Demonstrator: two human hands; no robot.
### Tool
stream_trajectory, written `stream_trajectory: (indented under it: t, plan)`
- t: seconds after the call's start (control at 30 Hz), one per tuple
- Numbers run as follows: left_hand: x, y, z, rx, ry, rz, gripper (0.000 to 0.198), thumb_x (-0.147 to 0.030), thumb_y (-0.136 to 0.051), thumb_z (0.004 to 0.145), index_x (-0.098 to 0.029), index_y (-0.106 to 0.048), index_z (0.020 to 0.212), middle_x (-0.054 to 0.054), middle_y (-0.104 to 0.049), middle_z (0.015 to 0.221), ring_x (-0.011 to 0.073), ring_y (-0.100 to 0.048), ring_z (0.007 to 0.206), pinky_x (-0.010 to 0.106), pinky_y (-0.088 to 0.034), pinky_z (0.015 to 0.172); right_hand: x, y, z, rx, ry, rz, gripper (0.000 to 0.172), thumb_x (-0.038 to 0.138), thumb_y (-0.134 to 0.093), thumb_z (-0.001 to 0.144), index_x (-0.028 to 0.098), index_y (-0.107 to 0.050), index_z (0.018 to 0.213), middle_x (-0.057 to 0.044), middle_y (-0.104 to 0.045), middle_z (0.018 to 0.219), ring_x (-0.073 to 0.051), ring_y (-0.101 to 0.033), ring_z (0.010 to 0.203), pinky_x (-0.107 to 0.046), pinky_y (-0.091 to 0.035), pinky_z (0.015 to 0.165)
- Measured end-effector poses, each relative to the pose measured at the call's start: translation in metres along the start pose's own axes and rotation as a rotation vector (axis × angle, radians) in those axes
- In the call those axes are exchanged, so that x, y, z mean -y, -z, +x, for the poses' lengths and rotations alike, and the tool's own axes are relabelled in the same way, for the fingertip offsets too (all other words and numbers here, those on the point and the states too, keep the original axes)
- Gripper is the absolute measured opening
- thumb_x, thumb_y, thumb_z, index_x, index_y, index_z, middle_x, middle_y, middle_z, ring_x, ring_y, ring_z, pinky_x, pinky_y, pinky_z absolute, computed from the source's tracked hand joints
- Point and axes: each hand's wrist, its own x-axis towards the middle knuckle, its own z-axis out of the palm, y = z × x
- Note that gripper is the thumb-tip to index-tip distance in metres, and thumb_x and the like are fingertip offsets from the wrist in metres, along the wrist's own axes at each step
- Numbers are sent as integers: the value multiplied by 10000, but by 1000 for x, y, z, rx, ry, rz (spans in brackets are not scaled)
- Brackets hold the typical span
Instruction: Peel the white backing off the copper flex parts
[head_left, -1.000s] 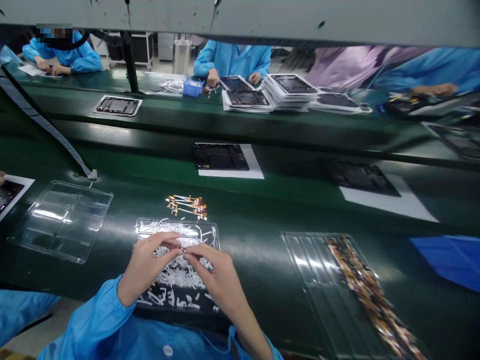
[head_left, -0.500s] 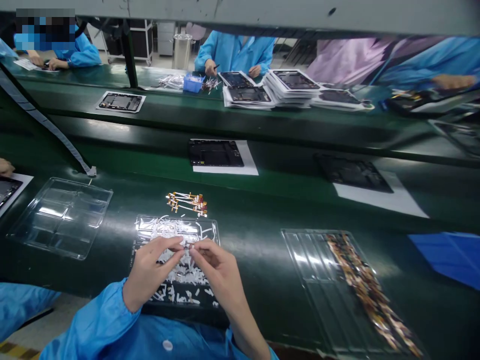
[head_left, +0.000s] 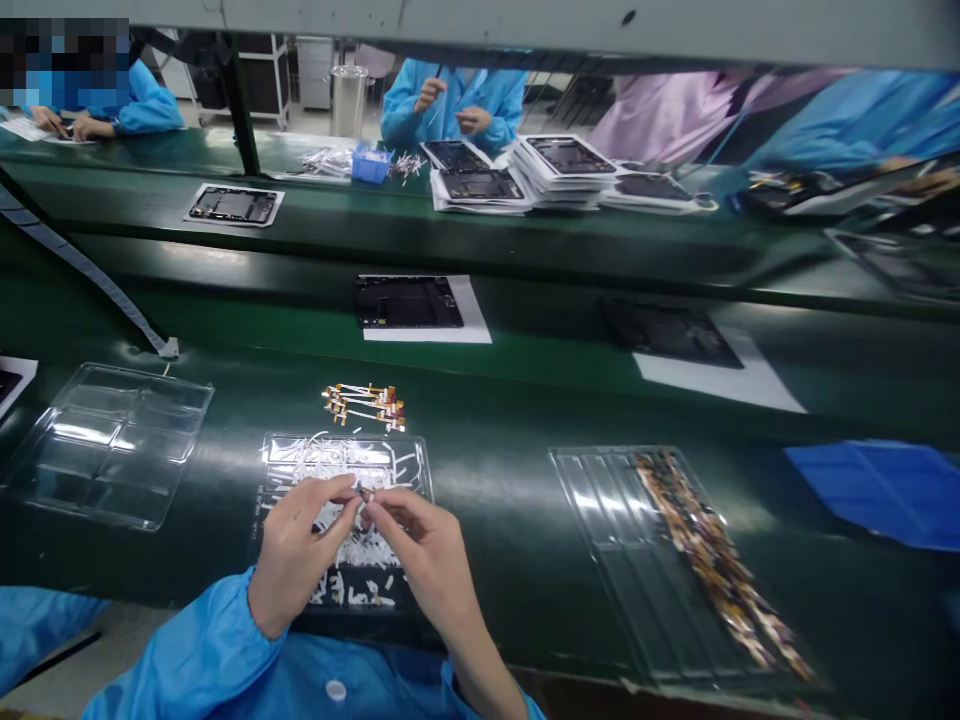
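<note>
My left hand (head_left: 307, 540) and my right hand (head_left: 420, 550) meet over a clear plastic tray (head_left: 268, 452). Fingertips of both pinch one small dark part (head_left: 363, 493), perhaps the end of a flex cable; the fingers cover most of it. White strips and scraps (head_left: 375, 545) fill much of the tray beneath. Just beyond the tray lies a little group of flex cables (head_left: 365, 405), white with orange-brown ends. To my right, another clear tray (head_left: 592, 500) bears rows of brownish flex cables (head_left: 705, 550).
At left sits a clear compartment tray (head_left: 112, 450). Tablet housings on white paper lie farther off, one at the centre (head_left: 411, 303) and one at right (head_left: 675, 335). A blue sheet (head_left: 885, 495) is at far right. Across the bench, co-workers in blue sit behind stacked housings (head_left: 562, 165).
My view has shifted slightly, so most things appear further left. Both hands keep their pinch over the tray. The co-worker opposite has raised both hands.
</note>
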Motion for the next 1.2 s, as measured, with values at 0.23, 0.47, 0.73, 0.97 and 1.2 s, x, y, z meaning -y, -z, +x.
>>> stream_trajectory:
  t: [0.23,0.47,0.73,0.97,1.2]
  plan:
    - [-4,-3,0,51,-1,-9,249,-204,-640,972,-240,-640,1219,30,-772,976,202,-753,907,335,-613,894,-2,3,-6,-33,23,-46,156,344,-682,913,216,-769,892,-51,-789,863,-233,-741,800,-325,-586,751]
    - [-5,-2,-1,83,-20,40,307,-163,-582,969,-243,-605,1264,36,-727,964,200,-721,891,341,-602,870,-2,1,-8,-24,48,-94,136,311,-678,919,224,-775,880,-41,-775,844,-220,-722,770,-309,-562,734]
    - [-3,3,-3,89,-59,76,336,-152,-576,980,-238,-568,1305,46,-721,995,201,-705,922,321,-580,872,-1,-3,-7,18,80,-125,159,317,-652,939,219,-765,882,-41,-769,858,-213,-704,767,-297,-542,740]
    - [0,7,-6,96,-33,-4,288,-98,-587,925,-230,-582,1181,26,-682,918,187,-670,842,310,-556,805,-1,-5,-8,111,73,-87,193,350,-643,949,202,-741,872,-42,-727,832,-202,-666,781,-290,-496,744]
    - [12,21,1,257,346,-311,352,-61,-598,840,-225,-565,1150,9,-684,922,179,-668,863,314,-532,850,-6,8,-6,168,-42,42,270,427,-614,964,194,-672,841,10,-623,688,-146,-571,616,-254,-472,615]
